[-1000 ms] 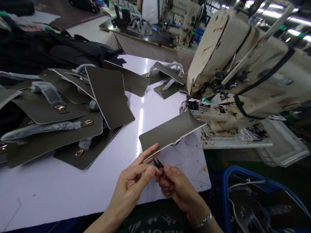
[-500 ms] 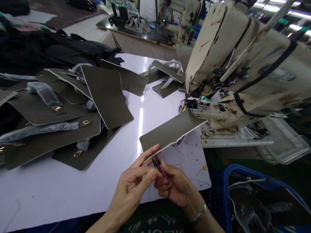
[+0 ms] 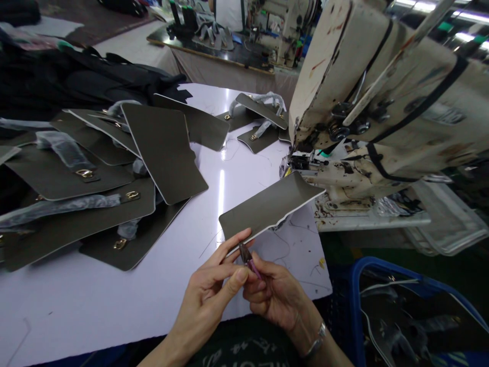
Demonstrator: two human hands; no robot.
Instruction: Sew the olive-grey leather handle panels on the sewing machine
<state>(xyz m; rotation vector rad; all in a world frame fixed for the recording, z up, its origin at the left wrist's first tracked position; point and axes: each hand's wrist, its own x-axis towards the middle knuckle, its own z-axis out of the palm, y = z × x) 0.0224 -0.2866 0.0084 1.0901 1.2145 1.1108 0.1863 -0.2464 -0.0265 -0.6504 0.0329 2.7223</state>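
Olive-grey leatherette panel (image 3: pixel 267 209), white-edged, one piece: lay toward the near right of the white bench (image 3: pixel 95 306), its far end just beside the needle area of a cream industrial sewing machine (image 3: pixel 362 102), heavily stained with dark marks. Its near edge met the left hand (image 3: pixel 204 300), which was loosely curved, not clenched, with the fingers (image 3: pixel 233 252) reaching up to that edge.

Right hand (image 3: pixel 277 300): closed in a pinch on a pair of thread snips (image 3: pixel 246 260), dark blades upward, purplish grip. The blades stood just below the panel's near edge and close to the left hand; contact between them could not be made out. One metal wristwatch (image 3: pixel 316 340) sat on the right wrist.

Also recorded: a fanned heap of matching panels (image 3: pixel 164 153) across the left of the bench, several carrying gold buckles (image 3: pixel 84 173) and straps in translucent wrap (image 3: pixel 63 149); loose thread ends (image 3: pixel 231 149) between heap and machine; black bags (image 3: pixel 84 81) at far left; a blue basket (image 3: pixel 355 311) at near right, holding dark pieces; a second sewing machine (image 3: pixel 284 30) on a far bench (image 3: pixel 229 56).
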